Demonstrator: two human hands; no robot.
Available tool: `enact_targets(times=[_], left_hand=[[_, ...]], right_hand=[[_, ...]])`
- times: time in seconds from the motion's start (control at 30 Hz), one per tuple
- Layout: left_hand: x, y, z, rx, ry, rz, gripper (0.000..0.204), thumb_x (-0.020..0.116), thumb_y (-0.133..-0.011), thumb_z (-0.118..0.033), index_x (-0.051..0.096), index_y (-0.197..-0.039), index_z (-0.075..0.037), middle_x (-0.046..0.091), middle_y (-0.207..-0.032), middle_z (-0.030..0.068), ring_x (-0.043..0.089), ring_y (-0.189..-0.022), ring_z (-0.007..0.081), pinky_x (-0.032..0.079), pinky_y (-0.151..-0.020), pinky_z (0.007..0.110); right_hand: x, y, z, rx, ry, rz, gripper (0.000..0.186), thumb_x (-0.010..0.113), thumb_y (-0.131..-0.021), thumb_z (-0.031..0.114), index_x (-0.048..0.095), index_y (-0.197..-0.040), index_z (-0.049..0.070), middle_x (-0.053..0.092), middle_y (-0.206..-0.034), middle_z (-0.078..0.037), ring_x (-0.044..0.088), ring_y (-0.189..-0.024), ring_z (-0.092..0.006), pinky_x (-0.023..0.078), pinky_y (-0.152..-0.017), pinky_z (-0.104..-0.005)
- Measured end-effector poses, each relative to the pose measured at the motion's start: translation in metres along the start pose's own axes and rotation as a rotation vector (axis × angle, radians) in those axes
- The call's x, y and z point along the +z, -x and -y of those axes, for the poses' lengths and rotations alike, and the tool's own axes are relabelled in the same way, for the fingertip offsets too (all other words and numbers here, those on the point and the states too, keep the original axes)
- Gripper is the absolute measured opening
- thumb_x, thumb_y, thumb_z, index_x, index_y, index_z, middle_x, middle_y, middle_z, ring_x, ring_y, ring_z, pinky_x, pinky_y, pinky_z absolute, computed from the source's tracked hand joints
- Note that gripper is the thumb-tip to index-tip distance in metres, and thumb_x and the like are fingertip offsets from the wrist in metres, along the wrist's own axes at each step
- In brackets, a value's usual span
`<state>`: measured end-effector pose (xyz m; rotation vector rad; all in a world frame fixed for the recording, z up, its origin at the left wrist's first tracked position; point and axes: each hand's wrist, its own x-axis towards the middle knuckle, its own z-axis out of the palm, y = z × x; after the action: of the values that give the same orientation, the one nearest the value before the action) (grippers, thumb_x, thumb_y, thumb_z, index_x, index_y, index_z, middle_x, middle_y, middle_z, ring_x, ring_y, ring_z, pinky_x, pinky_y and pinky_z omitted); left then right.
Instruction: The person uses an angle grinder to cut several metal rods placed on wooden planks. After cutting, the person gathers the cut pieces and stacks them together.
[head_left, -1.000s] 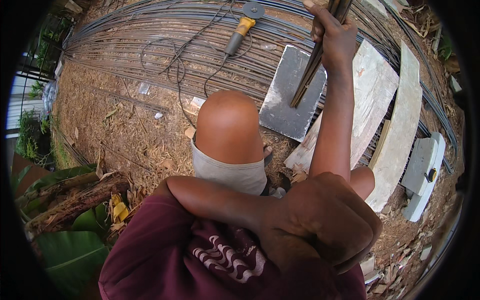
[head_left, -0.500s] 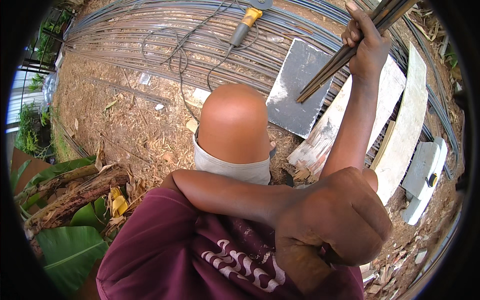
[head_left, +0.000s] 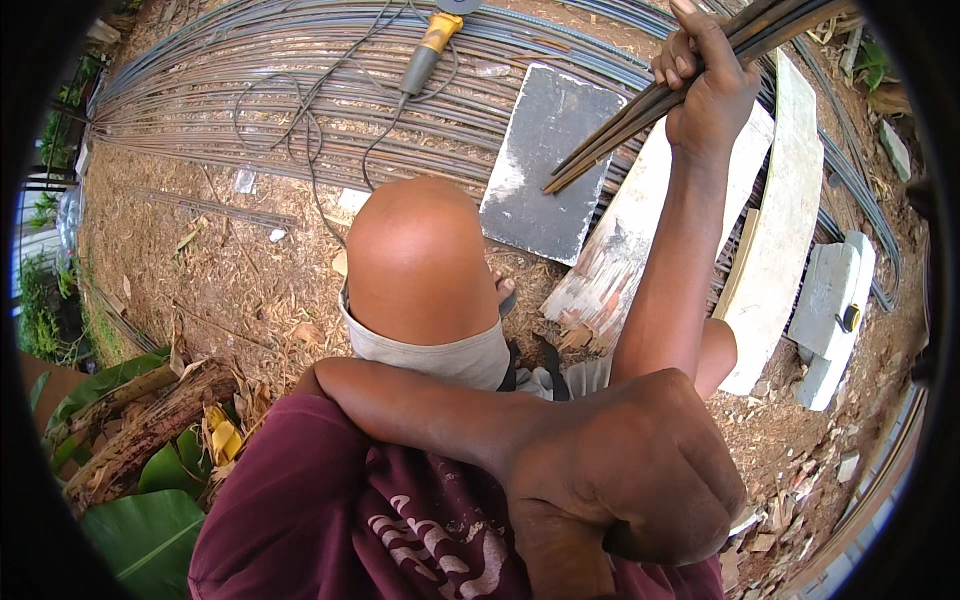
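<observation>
At the upper right, my right hand (head_left: 712,85) is closed around a bundle of thin, rusty steel rods (head_left: 640,112), its arm stretched out. The rods slant from the top right edge down to the left, their cut ends over a dark rectangular board (head_left: 545,165); whether they touch it I cannot tell. My left forearm crosses in front of my body, and my left hand (head_left: 635,465) is curled into a fist close to the camera. Its fingers are largely hidden, so what it holds, if anything, does not show.
Many long steel rods (head_left: 250,112) lie across the ground. A yellow and grey angle grinder (head_left: 425,58) with a trailing cord rests on them. Pale planks (head_left: 775,240) and a grey block (head_left: 828,290) bearing a tape measure (head_left: 850,318) lie right. Banana leaves (head_left: 145,530) stand lower left.
The whole scene has shifted left and slightly up in view. My right hand still grips the rods, and my left fist keeps its curled shape.
</observation>
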<state>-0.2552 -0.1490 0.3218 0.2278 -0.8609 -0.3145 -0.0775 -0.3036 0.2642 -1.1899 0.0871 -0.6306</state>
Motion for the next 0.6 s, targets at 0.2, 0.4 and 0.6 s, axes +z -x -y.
enact_targets(times=[0.2, 0.4, 0.6], left_hand=[[-0.023, 0.0, -0.008, -0.08, -0.341, 0.034, 0.057, 0.07, -0.1, -0.042, 0.046, -0.06, -0.008, 0.058, -0.064, 0.0068, 0.055, -0.049, 0.0205, 0.038, -0.045, 0.033], [-0.026, -0.025, -0.021, -0.326, -0.448, 0.393, 0.046, 0.085, -0.083, -0.029, 0.047, -0.069, -0.008, 0.057, -0.072, 0.0042, 0.057, -0.06, 0.0238, 0.04, -0.054, 0.036], [-0.018, -0.056, -0.042, -0.514, -0.632, 0.5, 0.04, 0.093, -0.083, -0.017, 0.056, -0.071, -0.007, 0.066, -0.077, 0.0049, 0.065, -0.068, 0.0203, 0.048, -0.06, 0.033]], right_hand=[[0.003, 0.011, 0.011, 0.047, -0.011, -0.011, 0.025, 0.083, -0.094, 0.015, 0.061, -0.083, 0.008, 0.05, -0.057, 0.002, 0.045, -0.046, -0.0072, 0.036, -0.045, -0.0267], [0.013, 0.012, 0.015, 0.096, 0.082, 0.001, 0.028, 0.083, -0.093, 0.014, 0.059, -0.079, 0.009, 0.049, -0.056, 0.002, 0.044, -0.046, -0.0071, 0.035, -0.046, -0.0276], [0.02, 0.017, 0.01, 0.13, 0.128, 0.033, 0.031, 0.086, -0.093, 0.022, 0.063, -0.077, 0.008, 0.054, -0.06, 0.004, 0.047, -0.052, -0.0057, 0.037, -0.05, -0.0272]])
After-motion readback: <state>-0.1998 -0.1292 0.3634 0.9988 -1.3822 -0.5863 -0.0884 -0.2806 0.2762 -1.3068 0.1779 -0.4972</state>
